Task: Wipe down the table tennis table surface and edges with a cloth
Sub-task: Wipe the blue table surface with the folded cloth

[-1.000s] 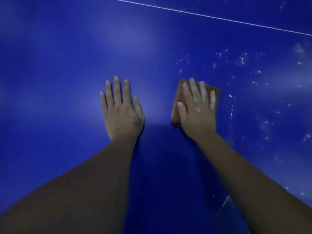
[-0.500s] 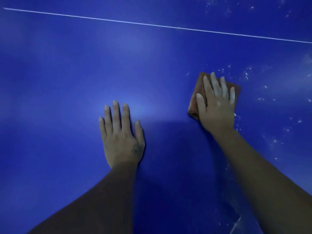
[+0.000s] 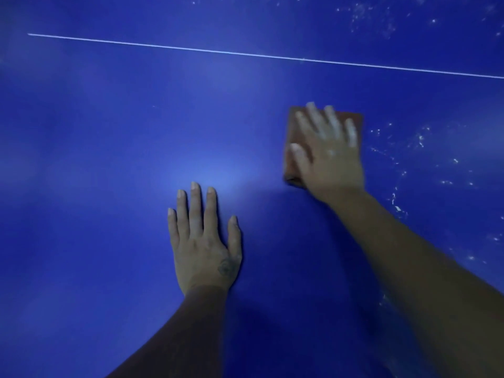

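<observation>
One big blue table top [image 3: 109, 132] fills the view, thin white line [image 3: 245, 54] across its far side. L hand [image 3: 203, 246] lies flat nr centre, fingers spread, bracing. R hand [image 3: 327, 159], fingers straight & a bit apart, presses folded brown cloth [image 3: 291, 129] onto the surface, farther & right of it. Step: mid-wipe, prob. Next: push cloth right into the white specks [image 3: 395, 159] w/ firm pressure; edges come later.

The smooth blue painted desk [image 3: 109, 159] has a soft satin sheen, speckled with white dusty flecks [image 3: 395, 148]. The folded reddish-brown cloth [image 3: 293, 137] looks matt and soft.
</observation>
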Demonstrator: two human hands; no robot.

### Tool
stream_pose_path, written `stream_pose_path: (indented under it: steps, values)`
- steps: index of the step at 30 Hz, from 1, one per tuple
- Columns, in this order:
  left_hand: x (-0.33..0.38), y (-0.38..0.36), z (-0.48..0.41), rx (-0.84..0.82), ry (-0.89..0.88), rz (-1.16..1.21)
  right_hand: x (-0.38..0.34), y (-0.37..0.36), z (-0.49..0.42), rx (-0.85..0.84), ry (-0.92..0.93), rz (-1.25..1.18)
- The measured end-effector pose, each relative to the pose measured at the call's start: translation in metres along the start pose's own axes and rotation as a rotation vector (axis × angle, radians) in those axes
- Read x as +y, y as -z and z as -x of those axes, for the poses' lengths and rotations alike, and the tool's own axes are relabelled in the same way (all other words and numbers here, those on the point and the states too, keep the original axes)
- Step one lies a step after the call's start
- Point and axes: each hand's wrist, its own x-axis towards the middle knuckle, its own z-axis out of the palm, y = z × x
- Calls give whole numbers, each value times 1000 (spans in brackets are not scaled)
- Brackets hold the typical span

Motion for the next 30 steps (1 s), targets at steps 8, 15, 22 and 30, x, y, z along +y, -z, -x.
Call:
stream_pose_path:
  steps: [8,15,22,30]
  values:
    - [-1,-1,0,-6,9,-10,34,16,13,-7,-313,-2]
    - [-3,-1,0,-5,-5,-15,-78,-5,-72,-20,7,-17]
    - [-1,-1,1,-1,3,-5,21,7,-88,5,-68,-3]
    - [0,1,0,-31,11,-9,96,32,-46,-30,-517,-33]
